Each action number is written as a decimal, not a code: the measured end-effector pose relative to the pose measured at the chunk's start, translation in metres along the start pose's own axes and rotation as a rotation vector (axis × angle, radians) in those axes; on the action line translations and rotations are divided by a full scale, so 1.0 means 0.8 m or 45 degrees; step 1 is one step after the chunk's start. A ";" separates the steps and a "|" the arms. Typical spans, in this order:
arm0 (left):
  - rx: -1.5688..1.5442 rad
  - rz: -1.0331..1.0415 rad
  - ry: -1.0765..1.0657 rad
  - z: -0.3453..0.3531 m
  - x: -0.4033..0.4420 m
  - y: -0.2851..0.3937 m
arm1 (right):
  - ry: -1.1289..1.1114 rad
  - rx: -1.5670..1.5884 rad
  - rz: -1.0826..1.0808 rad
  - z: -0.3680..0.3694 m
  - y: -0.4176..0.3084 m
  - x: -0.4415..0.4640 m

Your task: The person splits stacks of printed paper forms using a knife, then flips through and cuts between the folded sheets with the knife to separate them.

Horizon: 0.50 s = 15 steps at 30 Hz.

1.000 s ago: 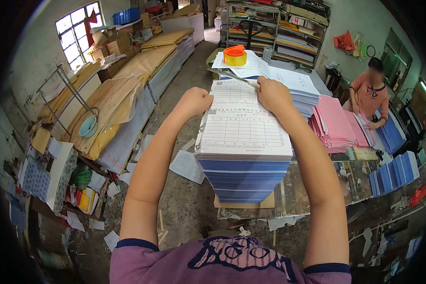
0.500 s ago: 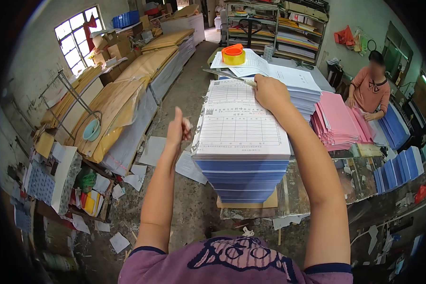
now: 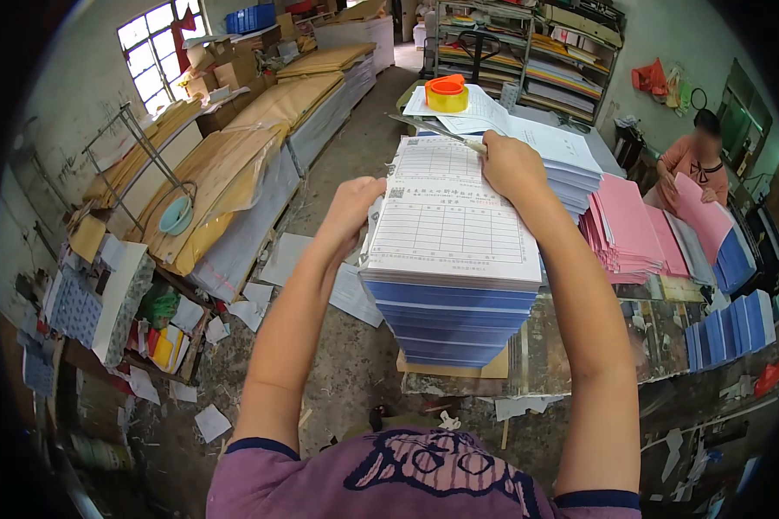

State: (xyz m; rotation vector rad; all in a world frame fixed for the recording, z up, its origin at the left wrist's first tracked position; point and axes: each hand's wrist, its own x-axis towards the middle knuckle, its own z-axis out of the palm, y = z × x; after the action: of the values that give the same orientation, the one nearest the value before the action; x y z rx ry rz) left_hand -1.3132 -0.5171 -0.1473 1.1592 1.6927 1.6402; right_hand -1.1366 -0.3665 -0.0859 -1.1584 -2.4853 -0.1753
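A tall stack of white printed forms with blue layers (image 3: 459, 229) stands in front of me on the table corner. My right hand (image 3: 512, 164) is closed around the handle of a long thin blade (image 3: 441, 128), which points left across the far end of the stack. At the stack's left edge is my left hand (image 3: 355, 208), its fingers curled against the paper edge; whatever they pinch is too small to make out. A yellow tape roll with an orange dispenser (image 3: 447, 95) lies on papers behind the stack.
Pink paper stacks (image 3: 623, 229) and white stacks (image 3: 554, 156) stand to the right. Farther right, a person (image 3: 697, 169) handles a pink sheet. Blue-and-white pads (image 3: 731, 330) stand at the right edge. Wrapped paper piles (image 3: 260, 130) line the left, with scraps on the floor.
My left hand opened and swung away from the stack, then came back to its left edge with fingers curled. The blade stayed in my right hand. The other person has lifted a pink sheet.
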 end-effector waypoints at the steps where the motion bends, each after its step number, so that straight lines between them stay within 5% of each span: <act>1: -0.261 -0.039 0.058 0.003 -0.006 -0.008 | -0.009 0.002 0.002 -0.001 -0.001 0.001; 9: -0.407 -0.044 0.367 -0.017 -0.047 -0.062 | 0.005 -0.023 -0.001 0.006 0.005 -0.001; 15: -0.077 -0.138 0.104 -0.058 -0.059 -0.041 | 0.027 -0.016 -0.034 0.001 0.003 -0.003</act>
State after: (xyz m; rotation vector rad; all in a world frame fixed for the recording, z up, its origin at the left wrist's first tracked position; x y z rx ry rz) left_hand -1.3354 -0.5785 -0.1820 0.9665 1.7123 1.6801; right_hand -1.1336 -0.3665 -0.0875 -1.1232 -2.4853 -0.2096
